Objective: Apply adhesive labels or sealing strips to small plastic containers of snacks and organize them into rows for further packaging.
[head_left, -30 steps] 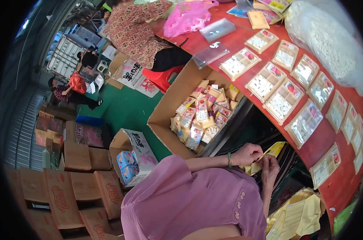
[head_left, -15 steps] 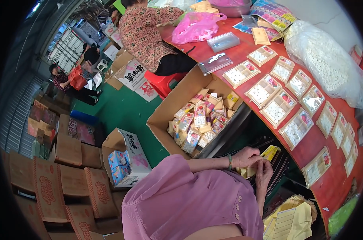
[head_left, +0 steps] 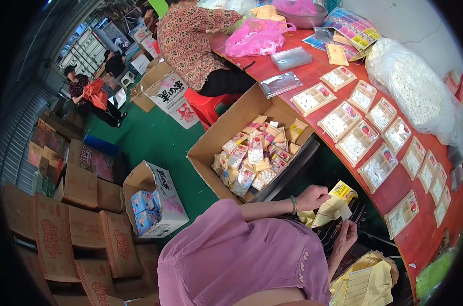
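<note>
My left hand (head_left: 312,198), a green bracelet at its wrist, is closed on a yellow printed strip (head_left: 329,210) that looks like paper or film. The strip hangs in folds over my lap, with a bright yellow printed end at the top. My right hand (head_left: 345,236) sits a little lower and to the right, pinching a small white piece (head_left: 346,212) at the strip's edge. I cannot tell whether the piece is still joined to the strip. Beside my right forearm lies more yellow sheet material (head_left: 364,285) in an open bag or box.
An open carton (head_left: 226,125) of small packs stands ahead. On the red table (head_left: 313,46) lie several compartment trays (head_left: 338,121) with white pieces, and a large clear bag (head_left: 420,92) of white pieces. A person (head_left: 190,41) sits at the far side. Brown cartons (head_left: 53,239) are stacked left.
My hands have drawn apart, the right moving down and right. More of the yellow strip shows between them, and a white piece is now visible at my right fingertips.
</note>
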Motion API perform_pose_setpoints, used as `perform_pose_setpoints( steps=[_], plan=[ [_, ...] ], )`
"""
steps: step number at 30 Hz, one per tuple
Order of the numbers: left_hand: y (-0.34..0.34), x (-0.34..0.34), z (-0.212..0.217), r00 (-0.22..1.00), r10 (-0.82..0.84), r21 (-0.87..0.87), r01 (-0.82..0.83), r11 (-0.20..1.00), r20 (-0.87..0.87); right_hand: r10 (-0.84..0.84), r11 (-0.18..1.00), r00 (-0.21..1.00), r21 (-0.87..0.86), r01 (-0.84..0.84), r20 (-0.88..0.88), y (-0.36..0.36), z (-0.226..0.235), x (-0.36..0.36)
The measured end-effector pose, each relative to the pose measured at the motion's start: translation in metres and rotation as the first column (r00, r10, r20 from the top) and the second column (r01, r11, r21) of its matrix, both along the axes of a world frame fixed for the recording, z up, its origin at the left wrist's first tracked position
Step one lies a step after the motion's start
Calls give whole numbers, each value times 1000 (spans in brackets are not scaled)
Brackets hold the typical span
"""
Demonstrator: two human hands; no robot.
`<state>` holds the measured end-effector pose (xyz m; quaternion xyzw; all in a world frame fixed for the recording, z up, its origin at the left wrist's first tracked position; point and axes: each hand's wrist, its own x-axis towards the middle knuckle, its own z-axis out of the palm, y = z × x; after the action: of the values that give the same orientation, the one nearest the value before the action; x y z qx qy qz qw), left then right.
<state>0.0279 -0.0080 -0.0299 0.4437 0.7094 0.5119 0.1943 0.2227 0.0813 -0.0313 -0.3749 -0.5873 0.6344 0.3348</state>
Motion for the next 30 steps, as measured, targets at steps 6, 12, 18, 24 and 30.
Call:
perform_pose_setpoints(
  steps=[6, 12, 18, 24, 30],
  plan=[
    [-1, -7, -2, 998, 1, -40, -3, 999, -66, -91, 995, 996, 34, 91, 0, 0, 18, 18],
    [-1, -12, 0, 999, 14, -68, -16, 998, -30, -196, 981, 980, -4, 196, -28, -6, 37, 29],
    [2, -17, -2, 995, 17, 17, -16, 1000, -102, -256, 967, 965, -6, 256, -59, -7, 45, 31],
    [-2, -14, -1, 994, 28, 12, -27, 1000, -105, -247, 969, 966, 12, 249, -79, -9, 42, 39],
    [-9, -7, 3, 997, 8, -75, -14, 997, -74, -268, 962, 960, 30, 271, -79, -19, 49, 53]
  ],
)
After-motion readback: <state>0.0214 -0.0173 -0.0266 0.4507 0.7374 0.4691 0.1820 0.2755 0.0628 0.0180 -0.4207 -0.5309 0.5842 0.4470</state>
